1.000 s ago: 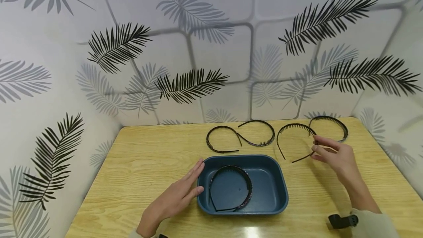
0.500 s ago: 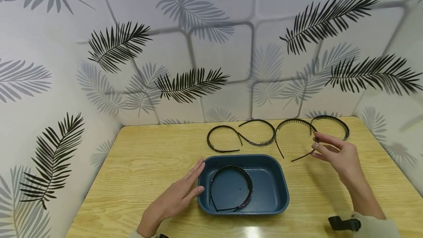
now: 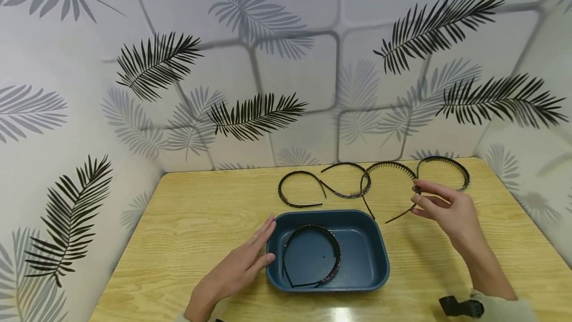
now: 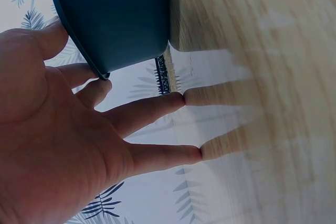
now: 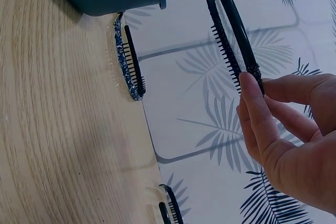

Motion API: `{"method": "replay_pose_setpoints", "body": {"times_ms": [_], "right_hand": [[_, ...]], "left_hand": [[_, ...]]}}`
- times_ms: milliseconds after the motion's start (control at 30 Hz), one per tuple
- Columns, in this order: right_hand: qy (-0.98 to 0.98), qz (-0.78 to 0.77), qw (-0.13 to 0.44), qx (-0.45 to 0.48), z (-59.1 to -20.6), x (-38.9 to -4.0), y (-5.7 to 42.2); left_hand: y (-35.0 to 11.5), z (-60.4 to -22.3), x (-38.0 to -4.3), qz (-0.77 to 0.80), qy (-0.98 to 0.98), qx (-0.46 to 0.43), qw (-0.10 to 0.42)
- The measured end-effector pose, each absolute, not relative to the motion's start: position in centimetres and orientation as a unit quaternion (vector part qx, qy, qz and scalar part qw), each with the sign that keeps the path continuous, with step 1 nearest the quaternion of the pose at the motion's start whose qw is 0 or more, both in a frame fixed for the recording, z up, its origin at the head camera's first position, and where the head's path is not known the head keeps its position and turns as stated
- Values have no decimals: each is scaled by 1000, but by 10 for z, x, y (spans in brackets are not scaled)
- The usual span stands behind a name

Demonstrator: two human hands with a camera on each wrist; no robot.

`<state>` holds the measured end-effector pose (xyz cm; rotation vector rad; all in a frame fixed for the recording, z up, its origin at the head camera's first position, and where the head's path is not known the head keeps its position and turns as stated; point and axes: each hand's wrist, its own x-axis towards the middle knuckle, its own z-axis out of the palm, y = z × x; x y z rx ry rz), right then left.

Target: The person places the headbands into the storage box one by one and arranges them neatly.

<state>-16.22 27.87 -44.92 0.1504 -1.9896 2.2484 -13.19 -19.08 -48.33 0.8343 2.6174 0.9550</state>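
Observation:
My right hand [image 3: 449, 212] pinches one side of a black toothed headband [image 3: 390, 164] between thumb and fingers. In the right wrist view that headband [image 5: 226, 45] hangs in the air, clear of the table. My left hand [image 3: 239, 265] rests with extended fingers against the left end of a dark blue tub [image 3: 362, 262]. From the left wrist, two fingertips touch the tabletop and the others lie along the tub's rim [image 4: 79, 45]. Inside the tub, on its left side, lies another dark headband [image 3: 337, 247] with a speckled band.
Behind the tub lie a thin headband [image 3: 280, 190], a second one with a speckled side [image 3: 348, 196], and a third [image 3: 464, 170] at the back right. The wooden table [image 3: 187, 232] meets a leaf-patterned wall [image 3: 304, 133] at its back edge.
My right hand has moved slightly left with the headband, which now overlaps the speckled one behind it in the head view. My left hand and the tub stay in place.

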Motion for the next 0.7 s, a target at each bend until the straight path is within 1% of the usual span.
{"method": "replay_pose_setpoints", "body": {"times_ms": [200, 700], "right_hand": [[-660, 746, 66, 56, -448, -160, 271], [-693, 715, 39, 78, -450, -155, 248]], "left_hand": [[-191, -485, -132, 324, 895, 284, 113], [-191, -484, -130, 321, 895, 292, 102]]}}
